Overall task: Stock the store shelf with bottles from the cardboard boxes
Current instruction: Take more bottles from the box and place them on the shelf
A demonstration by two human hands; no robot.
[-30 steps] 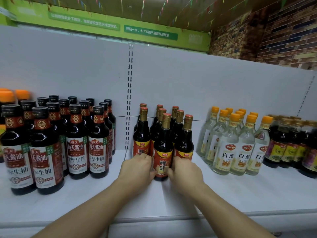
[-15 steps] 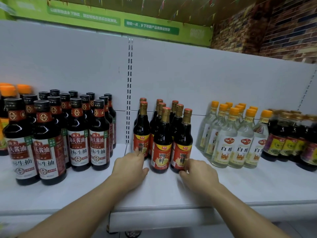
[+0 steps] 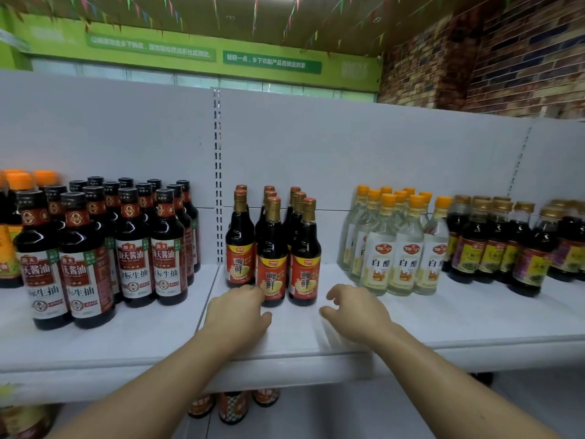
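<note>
Loosely curled, left hand and right hand hover before red-labelled bottles.

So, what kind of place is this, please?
Most likely a grocery store aisle: a white shelf carries grouped rows of soy sauce bottles and white vinegar bottles, below a green banner with printed slogans.

Behind the front row of red-label bottles only caps show, and the left hand covers one bottle's foot. The right hand beside them is motion-blurred. Far left of them, orange-capped bottles are cut by the frame edge. Beneath them, the shelf half hides the lower bottles.
</note>
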